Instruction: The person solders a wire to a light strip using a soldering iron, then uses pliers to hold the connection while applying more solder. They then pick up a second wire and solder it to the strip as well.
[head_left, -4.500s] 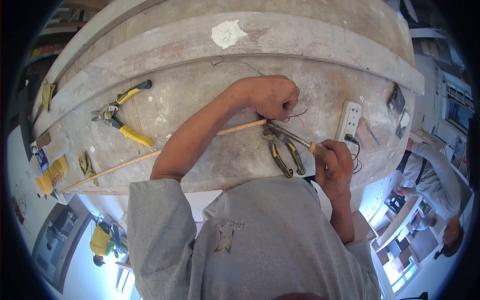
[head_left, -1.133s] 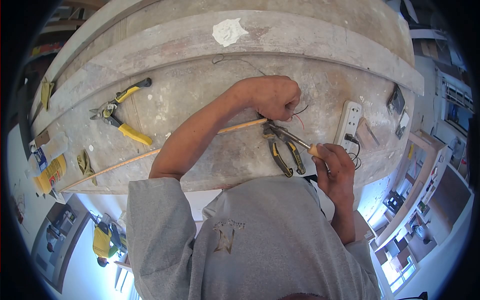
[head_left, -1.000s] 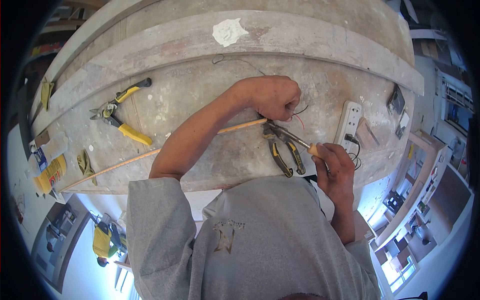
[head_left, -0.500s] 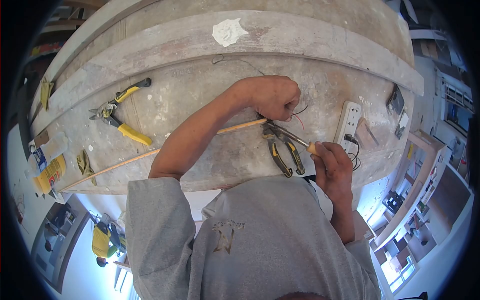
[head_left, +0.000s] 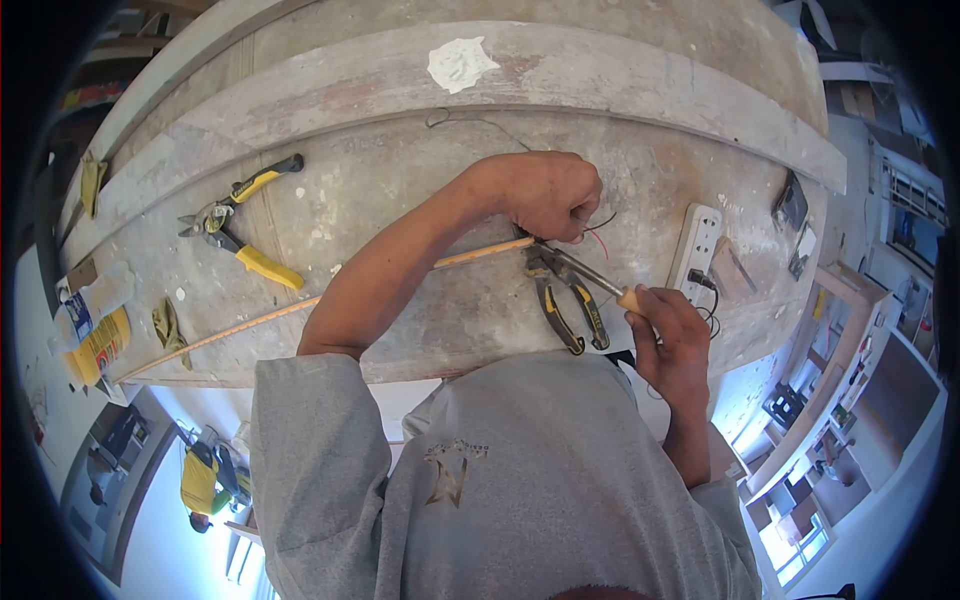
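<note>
My left hand (head_left: 558, 195) is closed over thin red and black wires (head_left: 602, 240), whose ends stick out past the fingers. Beneath its wrist runs a long narrow orange-yellow strip (head_left: 390, 275), like an LED strip, its end just below that hand. My right hand (head_left: 675, 335) grips the wooden handle of a soldering iron (head_left: 598, 278); the metal shaft points up and left toward the strip's end. The tip is hard to make out. Pliers with black and yellow handles (head_left: 568, 305) lie beneath the shaft, jaws near the strip's end.
Yellow-handled snips (head_left: 240, 225) lie at left on the worn table. A white power strip (head_left: 697, 245) with a black plug sits at right. A yellow-labelled container (head_left: 100, 345) stands at the left edge. Another person in yellow (head_left: 198, 485) is in the background.
My right hand and the soldering iron have shifted slightly right and down. My left hand stays where it was.
</note>
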